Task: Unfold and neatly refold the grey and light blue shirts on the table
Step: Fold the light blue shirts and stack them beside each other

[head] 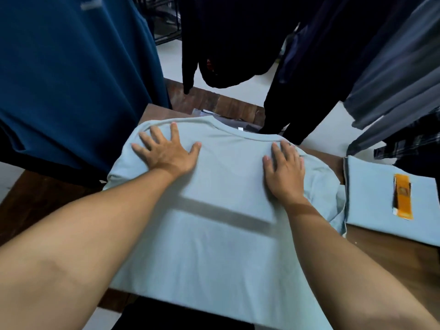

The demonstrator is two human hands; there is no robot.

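The light blue cotton shirt [214,234] lies flat at the centre of the brown wooden table [390,263]. The left hand [166,153], fingers spread, presses it at 11 o'clock; the right hand [285,172], fingers straight, presses at 1 o'clock.

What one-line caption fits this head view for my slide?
Left hand and right hand press flat near the collar of the light blue shirt on the table; a folded shirt lies alongside.

Even, fairly bright light on the light blue shirt [214,246], with one straight dark shadow band across its middle. Up top the hanging dark garments [238,39] are underexposed, nearly black, little detail. Wide-angle bending at edges; whole frame slightly soft.
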